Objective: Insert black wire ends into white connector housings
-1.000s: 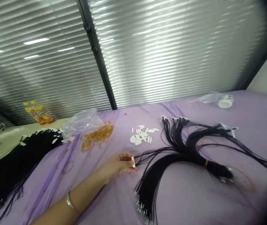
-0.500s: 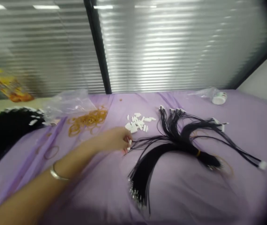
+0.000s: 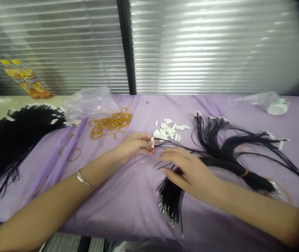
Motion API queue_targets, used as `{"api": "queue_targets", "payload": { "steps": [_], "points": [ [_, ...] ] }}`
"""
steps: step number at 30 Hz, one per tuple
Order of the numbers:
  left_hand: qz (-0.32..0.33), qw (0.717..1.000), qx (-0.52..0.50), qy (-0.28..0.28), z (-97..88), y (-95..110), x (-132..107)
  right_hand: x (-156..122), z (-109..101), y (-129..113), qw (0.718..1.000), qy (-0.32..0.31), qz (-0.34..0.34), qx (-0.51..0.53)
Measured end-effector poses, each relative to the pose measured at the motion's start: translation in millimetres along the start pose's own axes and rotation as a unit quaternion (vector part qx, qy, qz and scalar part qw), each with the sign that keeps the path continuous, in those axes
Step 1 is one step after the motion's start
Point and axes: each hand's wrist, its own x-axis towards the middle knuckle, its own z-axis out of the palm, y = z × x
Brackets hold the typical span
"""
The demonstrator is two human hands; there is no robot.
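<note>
Pinching a white connector (image 3: pixel 152 142) in the left hand (image 3: pixel 136 145), with the right hand (image 3: pixel 188 171) sitting apart beside it.

Thumb and fingers of the left hand are clamping the connector, and thin black wires (image 3: pixel 174 142) are running from it toward a black bundle (image 3: pixel 212 161) around the right hand. The right hand is holding its thumb and fingers parted over that bundle; whether a fingertip is touching any strand is hard to tell. White pieces (image 3: pixel 166 132) are lying in a pile just beyond the left fingertips, while rubber bands (image 3: pixel 114 122) are lying beyond the left hand, on its left side. Purple cloth (image 3: pixel 136 196) is stretching beneath both hands.
</note>
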Motion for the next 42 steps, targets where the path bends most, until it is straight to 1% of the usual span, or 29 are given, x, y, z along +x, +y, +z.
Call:
{"api": "queue_targets", "payload": {
  "steps": [1, 3, 4, 7, 10, 13, 15, 18, 20, 24, 27, 29, 32, 35, 38, 42],
  "points": [
    [0.002, 1.000, -0.010, 0.000, 0.8, -1, -1, 2, 8, 6, 0.999, -0.034, -0.012, -0.026],
    [0.007, 1.000, -0.027, -0.002, 3.8, -1, -4, 3, 17, 17, 0.994, -0.053, 0.009, -0.096],
    [0.008, 0.999, -0.034, -0.004, 5.6, -1, -6, 3, 19, 20, 0.992, -0.078, 0.015, -0.099],
    [0.009, 0.999, -0.052, -0.011, 11.7, -2, -14, -1, 13, 20, 0.989, -0.124, 0.041, -0.063],
    [-0.013, 0.998, -0.049, -0.025, 18.2, -8, -22, -4, 3, 15, 0.988, -0.143, 0.061, -0.003],
    [-0.049, 0.998, -0.049, 0.002, 22.6, -17, -27, -5, 1, 16, 0.980, -0.179, 0.077, 0.035],
    [-0.034, 0.998, -0.047, 0.017, 22.9, -22, -29, -7, 5, 20, 0.978, -0.186, 0.093, 0.022],
    [-0.024, 1.000, 0.007, -0.018, 21.0, -25, -30, -9, 13, 22, 0.987, -0.143, 0.077, -0.004],
    [-0.035, 0.998, 0.040, -0.023, 20.1, -25, -31, -10, 16, 20, 0.993, -0.101, 0.060, 0.014],
    [-0.020, 0.998, 0.058, -0.012, 20.0, -21, -33, -7, 12, 16, 0.991, -0.021, 0.100, 0.086],
    [-0.020, 0.997, 0.067, -0.020, 19.4, -20, -32, -5, 12, 18, 0.987, 0.013, 0.112, 0.114],
    [-0.028, 0.997, 0.065, -0.023, 18.6, -20, -31, -4, 16, 19, 0.985, 0.028, 0.118, 0.126],
    [-0.042, 0.996, 0.072, -0.030, 17.9, -20, -29, -5, 20, 21, 0.980, 0.039, 0.145, 0.129],
    [-0.040, 0.995, 0.088, -0.040, 18.8, -18, -30, -6, 22, 21, 0.978, 0.045, 0.165, 0.117],
    [-0.041, 0.994, 0.091, -0.039, 21.6, -16, -31, -7, 23, 21, 0.982, 0.050, 0.150, 0.104],
    [-0.055, 0.993, 0.100, -0.023, 24.4, -13, -30, -7, 23, 22, 0.988, 0.054, 0.103, 0.098]
  ]
}}
